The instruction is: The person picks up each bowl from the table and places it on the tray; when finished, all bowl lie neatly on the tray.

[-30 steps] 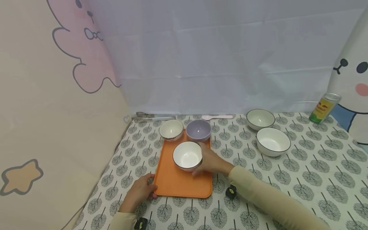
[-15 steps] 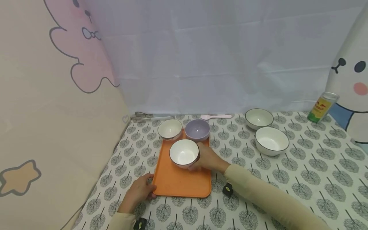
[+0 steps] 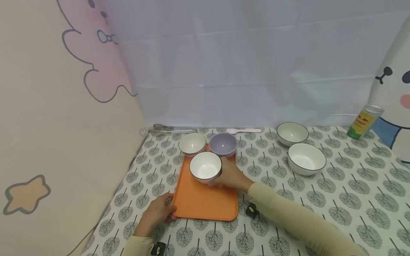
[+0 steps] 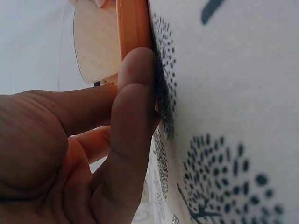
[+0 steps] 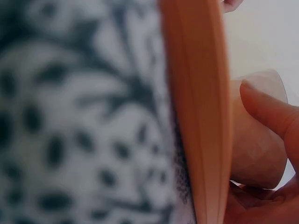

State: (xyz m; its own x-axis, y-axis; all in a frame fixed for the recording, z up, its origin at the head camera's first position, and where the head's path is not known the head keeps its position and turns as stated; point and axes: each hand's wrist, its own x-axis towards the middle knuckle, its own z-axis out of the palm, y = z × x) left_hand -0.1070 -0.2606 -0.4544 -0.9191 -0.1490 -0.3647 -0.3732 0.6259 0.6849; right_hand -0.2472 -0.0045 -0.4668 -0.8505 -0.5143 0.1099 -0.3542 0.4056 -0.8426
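A white bowl with a dark rim is over the orange tray, just in front of a patterned white bowl and a purple bowl at the tray's far end. My right hand grips that dark-rimmed bowl from its right side, and in the right wrist view the thumb lies along the bowl's wall. At the tray's near left corner, my left hand holds the edge. The left wrist view has its fingers against the tray's side.
Two more bowls, one pale green and one white, stand to the right. A drink can is at the far right. Along the back lie a whisk and a pink spoon. White cloth hangs behind the table.
My right hand has shifted the dark-rimmed bowl away from me and slightly left, closer to the two bowls at the tray's far end. The left hand stays at the tray's corner.
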